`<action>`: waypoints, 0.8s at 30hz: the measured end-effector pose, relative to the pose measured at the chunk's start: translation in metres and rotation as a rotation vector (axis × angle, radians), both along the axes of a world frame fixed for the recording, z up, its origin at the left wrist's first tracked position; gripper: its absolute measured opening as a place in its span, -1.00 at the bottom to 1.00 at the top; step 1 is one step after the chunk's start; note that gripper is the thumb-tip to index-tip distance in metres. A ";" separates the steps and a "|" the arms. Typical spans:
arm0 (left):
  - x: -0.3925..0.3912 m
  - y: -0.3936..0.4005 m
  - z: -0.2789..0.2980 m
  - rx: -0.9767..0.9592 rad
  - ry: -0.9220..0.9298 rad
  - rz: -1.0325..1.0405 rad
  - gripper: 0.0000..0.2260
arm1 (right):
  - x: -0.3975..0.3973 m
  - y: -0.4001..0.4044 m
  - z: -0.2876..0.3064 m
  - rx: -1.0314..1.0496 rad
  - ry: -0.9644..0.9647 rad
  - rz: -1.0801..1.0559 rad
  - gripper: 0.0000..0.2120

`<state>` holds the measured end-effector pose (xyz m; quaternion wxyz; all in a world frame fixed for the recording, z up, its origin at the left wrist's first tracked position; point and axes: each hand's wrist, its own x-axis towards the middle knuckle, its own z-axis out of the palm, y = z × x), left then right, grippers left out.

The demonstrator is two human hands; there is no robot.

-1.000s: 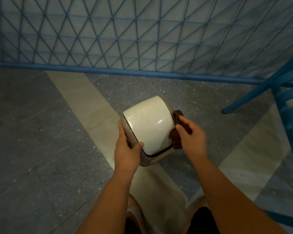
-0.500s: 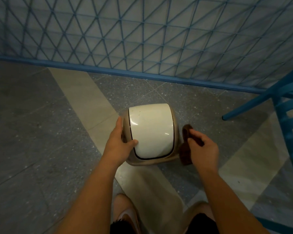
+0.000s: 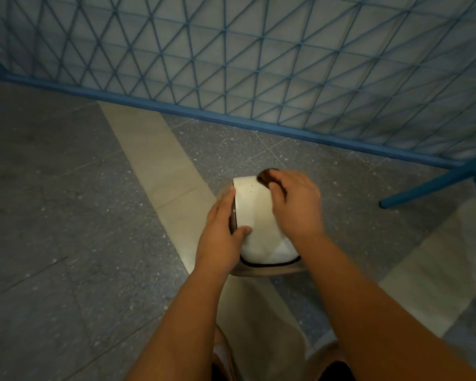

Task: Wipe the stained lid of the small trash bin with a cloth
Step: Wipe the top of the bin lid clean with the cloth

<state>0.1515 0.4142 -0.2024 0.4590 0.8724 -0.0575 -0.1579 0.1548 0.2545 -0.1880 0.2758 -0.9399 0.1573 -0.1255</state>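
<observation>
The small trash bin stands on the floor in the middle of the head view, with a curved cream-white lid (image 3: 254,213) and a beige rim (image 3: 270,270) below it. My left hand (image 3: 220,232) grips the bin's left side, thumb on the lid. My right hand (image 3: 296,204) lies over the lid's right part and holds a dark brown cloth (image 3: 265,177) against the lid's far top edge. Most of the cloth is hidden under my fingers.
A blue triangular-mesh fence (image 3: 259,64) with a blue base rail runs across the back. A blue chair leg (image 3: 434,185) reaches in from the right. The floor is grey speckled stone with a beige stripe (image 3: 154,160). My knees show at the bottom.
My right hand has moved with the cloth from the bin's right side up onto the lid's far top edge. The left hand stays on the left side.
</observation>
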 end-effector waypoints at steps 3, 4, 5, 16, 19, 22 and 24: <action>-0.001 -0.001 -0.002 -0.019 -0.026 -0.002 -0.30 | 0.009 0.037 0.001 -0.051 -0.021 0.194 -0.71; -0.001 -0.001 -0.002 -0.028 -0.033 0.001 -0.30 | 0.010 0.043 0.002 -0.069 -0.027 0.244 -0.70; 0.000 -0.001 -0.002 -0.036 -0.030 0.004 -0.30 | 0.011 0.043 0.003 -0.091 -0.026 0.280 -0.71; 0.004 0.004 0.000 -0.045 0.023 0.001 -0.25 | 0.008 -0.009 0.015 -0.112 0.084 -0.067 -0.74; 0.004 0.004 -0.001 -0.046 0.017 0.002 -0.26 | 0.015 0.027 0.014 -0.154 -0.033 0.213 -0.79; 0.005 0.005 -0.002 -0.042 0.014 0.008 -0.28 | 0.013 0.029 0.008 -0.119 -0.010 0.345 -0.74; 0.006 0.007 -0.002 -0.055 0.033 0.002 -0.28 | 0.006 0.017 0.005 -0.132 -0.023 0.396 -0.72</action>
